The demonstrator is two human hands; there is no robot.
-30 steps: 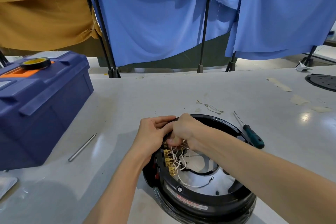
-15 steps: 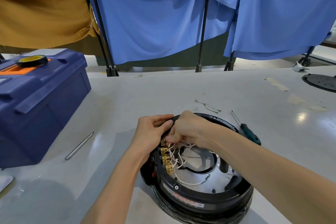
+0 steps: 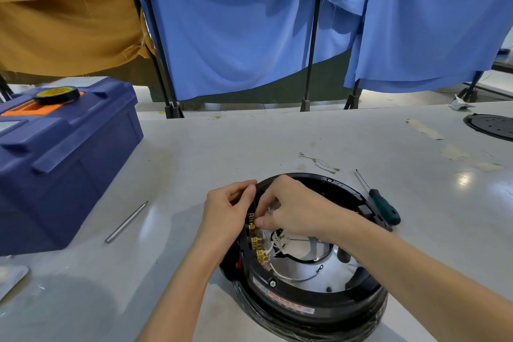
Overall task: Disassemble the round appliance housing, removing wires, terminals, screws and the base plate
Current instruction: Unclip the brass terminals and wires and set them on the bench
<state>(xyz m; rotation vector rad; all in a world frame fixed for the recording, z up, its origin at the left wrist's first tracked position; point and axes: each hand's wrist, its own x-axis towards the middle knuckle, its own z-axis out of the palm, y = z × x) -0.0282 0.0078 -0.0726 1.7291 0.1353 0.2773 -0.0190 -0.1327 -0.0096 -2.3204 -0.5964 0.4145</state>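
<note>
While both hands are working at its far-left rim, the round housing is sitting open side up near the front edge of the pale, glossy table. It is a black plastic ring with a ribbed, wrapped outer wall and a white-and-red label on its near lip.

- Inside the housing, a smooth silvery base plate is shining around a dark circular opening.
- Along the housing's inner left wall, flat brass terminals are standing in a curved row, and thin white wires are looping from them over the plate.
- The left hand is gripping the housing's rim, fingers curled over it.
- The right hand is reaching across the housing, thumb and fingers pinching the white wires just above the top terminal.
- Just right of the housing, a screwdriver with a green handle and thin steel shaft is lying beside the rim.
- Beyond the housing, near it, fine loose leads with ring ends are lying, and open surface is stretching past them to the table's far edge.
- Left of the housing, well apart, a slim steel rod is lying, with room between the two.
- Farther left, a blue plastic toolbox is carrying a black-and-yellow tape roll.
- Far right of the housing, a black perforated disc is lying.
</note>
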